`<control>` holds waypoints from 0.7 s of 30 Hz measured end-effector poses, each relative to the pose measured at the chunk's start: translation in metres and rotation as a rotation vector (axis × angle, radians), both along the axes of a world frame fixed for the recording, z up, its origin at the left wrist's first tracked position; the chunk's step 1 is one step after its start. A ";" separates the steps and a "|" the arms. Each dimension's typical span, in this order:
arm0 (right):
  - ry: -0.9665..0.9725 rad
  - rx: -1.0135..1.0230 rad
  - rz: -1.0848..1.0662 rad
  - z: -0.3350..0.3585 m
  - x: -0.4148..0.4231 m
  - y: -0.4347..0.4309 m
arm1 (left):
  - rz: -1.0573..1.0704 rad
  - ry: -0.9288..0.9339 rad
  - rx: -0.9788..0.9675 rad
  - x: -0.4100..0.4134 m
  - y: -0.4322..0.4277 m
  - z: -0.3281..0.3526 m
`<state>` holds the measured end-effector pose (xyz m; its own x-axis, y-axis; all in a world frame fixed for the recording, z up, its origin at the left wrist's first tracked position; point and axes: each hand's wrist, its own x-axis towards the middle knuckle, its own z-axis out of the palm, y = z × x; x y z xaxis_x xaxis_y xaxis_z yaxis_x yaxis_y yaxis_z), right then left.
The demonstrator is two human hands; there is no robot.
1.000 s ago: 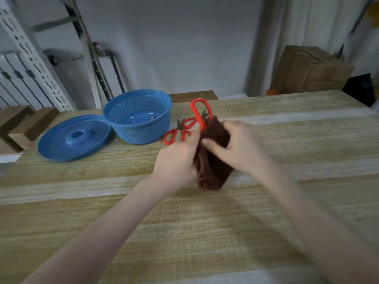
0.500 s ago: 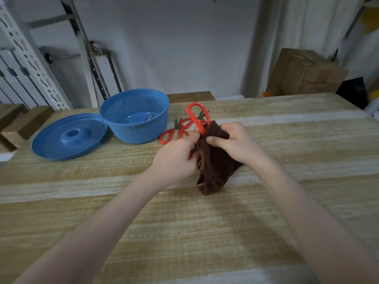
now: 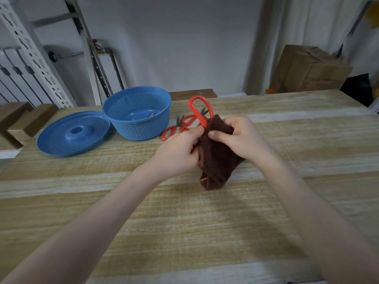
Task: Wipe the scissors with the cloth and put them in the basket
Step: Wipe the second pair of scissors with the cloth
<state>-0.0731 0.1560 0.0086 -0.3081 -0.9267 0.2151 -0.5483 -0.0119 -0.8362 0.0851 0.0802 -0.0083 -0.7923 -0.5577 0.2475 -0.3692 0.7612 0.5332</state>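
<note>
Two hands busy here: our left hand (image 3: 178,152) grips the scissors (image 3: 196,114) by the handles, our right hand (image 3: 240,138) pinches the cloth (image 3: 217,160) round the blade end. Scissors stand near-upright, loop up. The basket (image 3: 143,128) sits far left, so our left hand is nearer.

**Your arms and hands: bare all the way**

Both of your arms are uncovered. Your left forearm (image 3: 98,218) and your right forearm (image 3: 297,208) show bare skin from the lower edge of the head view up to the wrists. The wide lens makes them look broad near that edge and slim toward the hands. Your left hand (image 3: 178,152) and your right hand (image 3: 240,138) are bare too, knuckles and fingers uncovered. On your right hand the thumbnail (image 3: 211,133) shows, short and plain.
</note>
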 end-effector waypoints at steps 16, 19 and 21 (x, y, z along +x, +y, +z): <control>0.083 -0.111 -0.115 -0.001 -0.035 0.004 | 0.094 0.078 0.000 0.010 -0.001 0.003; 0.371 -0.174 -0.021 -0.006 -0.022 0.002 | 0.097 0.015 -0.080 0.006 0.002 0.004; 0.635 -0.080 0.047 -0.004 -0.005 -0.001 | 0.114 -0.015 -0.129 0.003 0.007 0.003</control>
<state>-0.0776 0.1546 0.0049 -0.0577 -0.9097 0.4112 -0.9340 -0.0963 -0.3440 0.0878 0.0871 -0.0056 -0.7299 -0.6085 0.3116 -0.4640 0.7757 0.4278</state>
